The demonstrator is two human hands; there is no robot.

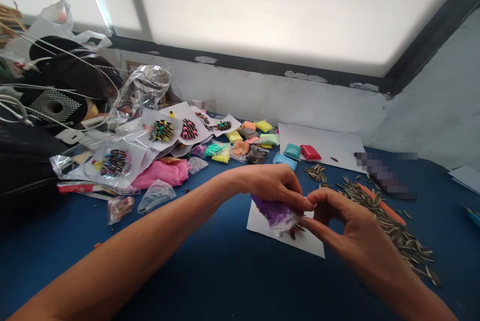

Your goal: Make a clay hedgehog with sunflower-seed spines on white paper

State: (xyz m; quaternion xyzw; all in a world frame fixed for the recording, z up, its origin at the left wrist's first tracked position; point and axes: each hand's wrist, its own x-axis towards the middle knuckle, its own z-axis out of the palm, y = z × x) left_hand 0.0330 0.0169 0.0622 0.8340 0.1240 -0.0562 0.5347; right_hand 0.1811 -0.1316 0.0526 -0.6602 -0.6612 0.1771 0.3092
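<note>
Head view: holding purple packet point(275, 214) in left hand point(273, 183), apparently working its edge with right hand point(354, 226) in unclear grip; next calling for steadiness.

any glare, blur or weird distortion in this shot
Head view: strong backlight through the white window blind, with the near blue tabletop much darker; head view: bright glints on the crumpled clear plastic; head view: wide-angle tilt to the window frame; head view: a pixelated patch hiding detail on a dark object at right.
</note>
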